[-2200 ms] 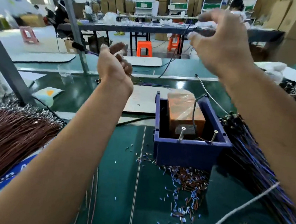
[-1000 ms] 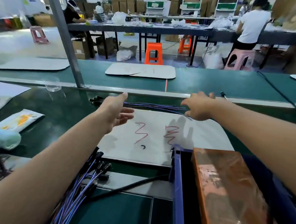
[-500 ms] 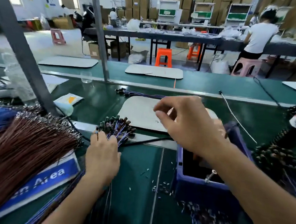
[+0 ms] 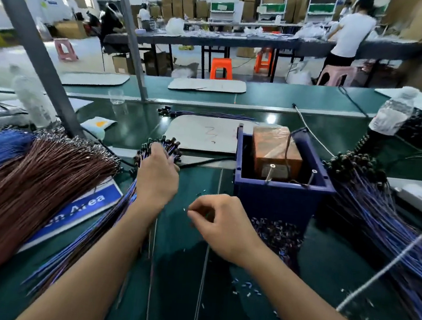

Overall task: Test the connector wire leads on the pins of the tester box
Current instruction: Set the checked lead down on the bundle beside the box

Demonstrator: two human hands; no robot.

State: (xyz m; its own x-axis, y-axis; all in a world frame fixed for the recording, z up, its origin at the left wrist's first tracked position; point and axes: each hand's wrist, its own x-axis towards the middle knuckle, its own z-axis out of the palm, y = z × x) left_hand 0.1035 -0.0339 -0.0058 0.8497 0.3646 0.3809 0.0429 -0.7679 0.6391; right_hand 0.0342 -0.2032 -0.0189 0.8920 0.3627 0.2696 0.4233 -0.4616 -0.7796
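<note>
- Left hand (image 4: 157,177) lies on the connector ends of the blue wire bundle (image 4: 122,202); whether its fingers grip any, I cannot tell.
- Right hand (image 4: 220,226), apart from it, has thumb and fingers pinched together; anything held is too small to see.
- Tester box (image 4: 280,182) stands just beyond, two pins (image 4: 270,172) upright at its front.

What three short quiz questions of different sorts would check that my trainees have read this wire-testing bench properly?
1. True or false: the left hand rests on the bundle of blue-purple connector wires.
2. Multiple choice: the orange-brown tester sits in A) a cardboard carton, B) a dark blue box, C) a clear bag.
3. Fill in: the two metal pins stand at the box's ____ edge, the side toward the worker.

Key: 1 true; 2 B; 3 near. The right hand has curled fingers; whether it pinches a wire cannot be told.
</note>
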